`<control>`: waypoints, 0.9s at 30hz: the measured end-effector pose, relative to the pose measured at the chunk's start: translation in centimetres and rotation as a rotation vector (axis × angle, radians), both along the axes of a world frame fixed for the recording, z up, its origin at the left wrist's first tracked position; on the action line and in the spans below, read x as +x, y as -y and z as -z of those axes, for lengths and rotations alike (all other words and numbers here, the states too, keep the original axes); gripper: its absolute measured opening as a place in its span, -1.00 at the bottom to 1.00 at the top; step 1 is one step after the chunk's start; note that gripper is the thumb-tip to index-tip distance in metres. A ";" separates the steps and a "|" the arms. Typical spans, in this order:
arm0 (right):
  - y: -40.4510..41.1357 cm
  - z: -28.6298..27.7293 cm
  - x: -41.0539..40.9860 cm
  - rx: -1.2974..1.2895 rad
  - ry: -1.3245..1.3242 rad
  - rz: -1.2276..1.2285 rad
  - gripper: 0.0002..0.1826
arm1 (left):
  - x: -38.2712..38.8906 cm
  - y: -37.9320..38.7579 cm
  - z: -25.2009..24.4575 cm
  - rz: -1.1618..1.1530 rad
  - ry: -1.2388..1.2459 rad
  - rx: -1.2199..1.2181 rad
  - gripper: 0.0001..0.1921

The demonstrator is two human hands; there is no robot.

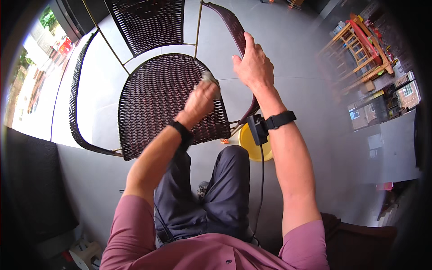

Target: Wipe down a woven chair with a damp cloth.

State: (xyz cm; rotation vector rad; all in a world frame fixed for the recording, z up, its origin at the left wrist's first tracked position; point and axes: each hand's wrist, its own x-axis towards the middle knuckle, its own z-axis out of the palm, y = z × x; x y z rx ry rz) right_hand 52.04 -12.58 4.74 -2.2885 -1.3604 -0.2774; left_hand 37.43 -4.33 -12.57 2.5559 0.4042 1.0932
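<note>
A dark brown woven wicker armchair (168,98) with thin metal frame tubes stands before me. My left hand (200,99) is shut on a crumpled pale cloth (208,78), slightly blurred, at the right edge of the woven seat. Along the chair's right side, my right hand (254,65) rests on the woven armrest (229,20), its thumb apart from the fingers; the palm side is hidden. Both wrists wear black straps, and a black device (258,130) with a cable sits by the right one.
Partly behind the right wrist device, a yellow basin (254,148) is on the grey floor near my knee. A small orange item (224,140) lies beside it. Wooden furniture (364,57) with a red part stands at upper right; a dark padded piece (37,182) is at left.
</note>
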 end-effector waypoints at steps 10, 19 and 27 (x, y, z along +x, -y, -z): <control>0.6 0.3 -0.2 -0.038 0.027 0.033 -0.22 | -8.4 12.3 -2.2 0.365 -0.180 -0.056 -0.79; 0.0 0.1 0.0 -0.059 -0.043 0.074 -0.25 | -2.7 2.3 2.2 -0.326 -0.329 0.088 -0.39; 0.2 0.1 0.3 -0.039 0.020 0.060 -0.27 | -2.3 9.5 1.5 0.035 -0.029 0.090 -0.65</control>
